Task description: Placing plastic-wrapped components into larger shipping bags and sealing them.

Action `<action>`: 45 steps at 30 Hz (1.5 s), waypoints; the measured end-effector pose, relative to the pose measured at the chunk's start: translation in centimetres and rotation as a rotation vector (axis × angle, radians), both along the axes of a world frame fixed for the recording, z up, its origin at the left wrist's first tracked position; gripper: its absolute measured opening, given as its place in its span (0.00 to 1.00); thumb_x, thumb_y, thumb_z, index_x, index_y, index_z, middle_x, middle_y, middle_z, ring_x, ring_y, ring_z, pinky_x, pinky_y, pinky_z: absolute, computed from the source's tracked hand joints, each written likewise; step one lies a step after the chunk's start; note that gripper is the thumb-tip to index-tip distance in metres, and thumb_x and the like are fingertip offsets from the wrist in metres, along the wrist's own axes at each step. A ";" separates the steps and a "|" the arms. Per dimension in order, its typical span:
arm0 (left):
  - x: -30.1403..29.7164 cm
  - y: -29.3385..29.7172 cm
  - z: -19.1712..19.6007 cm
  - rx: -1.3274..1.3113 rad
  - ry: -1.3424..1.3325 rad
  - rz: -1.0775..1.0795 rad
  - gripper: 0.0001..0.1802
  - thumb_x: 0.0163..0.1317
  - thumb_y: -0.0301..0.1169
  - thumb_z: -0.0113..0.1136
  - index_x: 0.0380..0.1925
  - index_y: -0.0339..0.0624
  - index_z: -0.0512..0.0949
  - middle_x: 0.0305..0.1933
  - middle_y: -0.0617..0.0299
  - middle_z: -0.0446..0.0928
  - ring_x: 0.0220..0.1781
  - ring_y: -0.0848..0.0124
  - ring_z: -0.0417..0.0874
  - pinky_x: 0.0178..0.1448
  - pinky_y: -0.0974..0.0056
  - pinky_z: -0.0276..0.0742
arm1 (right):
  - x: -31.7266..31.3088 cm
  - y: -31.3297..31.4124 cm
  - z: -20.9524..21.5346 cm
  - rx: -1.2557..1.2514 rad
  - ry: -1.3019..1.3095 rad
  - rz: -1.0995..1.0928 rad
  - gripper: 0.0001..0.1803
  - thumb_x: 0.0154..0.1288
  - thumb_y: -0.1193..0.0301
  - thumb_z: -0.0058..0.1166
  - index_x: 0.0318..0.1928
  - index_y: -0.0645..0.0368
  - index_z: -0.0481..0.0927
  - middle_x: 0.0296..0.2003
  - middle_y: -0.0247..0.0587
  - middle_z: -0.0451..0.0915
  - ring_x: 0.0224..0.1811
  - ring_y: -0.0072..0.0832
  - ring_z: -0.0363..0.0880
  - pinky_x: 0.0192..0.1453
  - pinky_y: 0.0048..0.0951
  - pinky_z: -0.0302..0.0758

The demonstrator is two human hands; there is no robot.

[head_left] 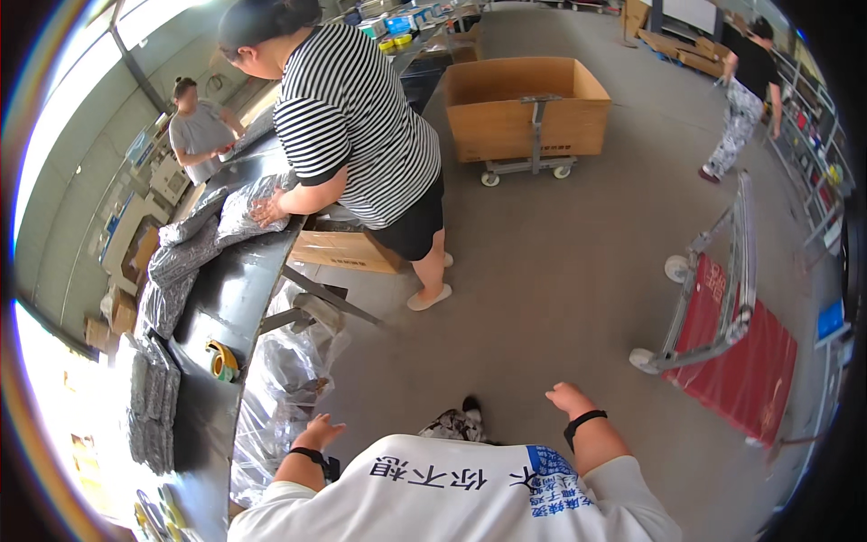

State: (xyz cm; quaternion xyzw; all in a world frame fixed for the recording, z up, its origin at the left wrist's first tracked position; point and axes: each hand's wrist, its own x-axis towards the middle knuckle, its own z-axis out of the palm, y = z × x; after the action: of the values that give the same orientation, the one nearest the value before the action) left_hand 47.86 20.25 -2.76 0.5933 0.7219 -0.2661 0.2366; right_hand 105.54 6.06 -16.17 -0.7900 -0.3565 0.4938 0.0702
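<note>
My left hand (321, 433) hangs in the air just right of the dark table (212, 397), fingers apart and holding nothing. A black band circles that wrist. Away from my body on the right, my right hand (569, 397) has its fingers curled in, with nothing visible in them; it also wears a black wristband. Nearest to my left hand are sheets of clear plastic (287, 375) beneath the table edge. On the table lie a roll of yellow tape (221, 359), a stack of grey plastic-wrapped packages (149, 402) and more loose wrapped packages (181, 262).
A person in a striped shirt (357, 126) presses on a package at the table; another person (197, 131) stands across it. A cardboard box cart (528, 117) stands ahead, a red flatbed trolley (736, 352) at right. A third person (750, 99) is near the shelves (817, 172).
</note>
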 end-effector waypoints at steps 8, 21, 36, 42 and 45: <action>4.5 12.9 -6.8 -0.376 0.097 -0.652 0.22 0.70 0.36 0.43 0.64 0.55 0.69 0.62 0.54 0.74 0.64 0.58 0.74 0.66 0.59 0.70 | 9.3 15.4 -0.9 0.141 0.095 -0.059 0.29 0.64 0.56 0.55 0.60 0.62 0.74 0.60 0.54 0.74 0.63 0.46 0.72 0.65 0.40 0.69; 42.9 40.3 0.8 0.015 -0.503 -0.238 0.20 0.63 0.42 0.57 0.52 0.45 0.75 0.46 0.56 0.80 0.47 0.58 0.81 0.49 0.59 0.77 | 36.9 20.1 -2.3 -0.111 -0.119 0.186 0.21 0.62 0.57 0.50 0.42 0.63 0.82 0.35 0.52 0.83 0.36 0.41 0.83 0.42 0.42 0.77; 43.2 26.4 -3.3 -0.510 0.023 -0.530 0.23 0.61 0.41 0.57 0.56 0.49 0.75 0.54 0.52 0.79 0.55 0.55 0.80 0.62 0.58 0.73 | 58.5 53.6 -1.8 0.118 0.316 -0.175 0.11 0.66 0.63 0.52 0.37 0.57 0.81 0.25 0.31 0.75 0.25 0.22 0.70 0.26 0.28 0.67; 46.9 31.0 -6.4 0.034 -0.233 -0.076 0.24 0.63 0.41 0.56 0.57 0.45 0.74 0.57 0.55 0.77 0.58 0.60 0.78 0.62 0.61 0.73 | 61.3 56.6 -3.0 -0.033 0.171 0.052 0.20 0.66 0.59 0.52 0.51 0.60 0.79 0.37 0.37 0.80 0.33 0.25 0.73 0.37 0.33 0.72; 59.5 36.0 2.8 -0.177 -0.273 0.374 0.24 0.63 0.42 0.56 0.57 0.47 0.74 0.61 0.53 0.75 0.62 0.61 0.75 0.65 0.62 0.71 | 60.7 57.3 -4.6 -0.167 0.126 0.191 0.25 0.66 0.57 0.52 0.57 0.59 0.77 0.42 0.41 0.81 0.36 0.28 0.74 0.42 0.36 0.73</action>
State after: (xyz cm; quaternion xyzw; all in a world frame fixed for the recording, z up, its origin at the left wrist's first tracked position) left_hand 107.33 56.29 0.06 0.4569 0.7543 -0.1971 0.4282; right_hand 166.22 63.35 -20.74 -0.7231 -0.3827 0.5746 -0.0208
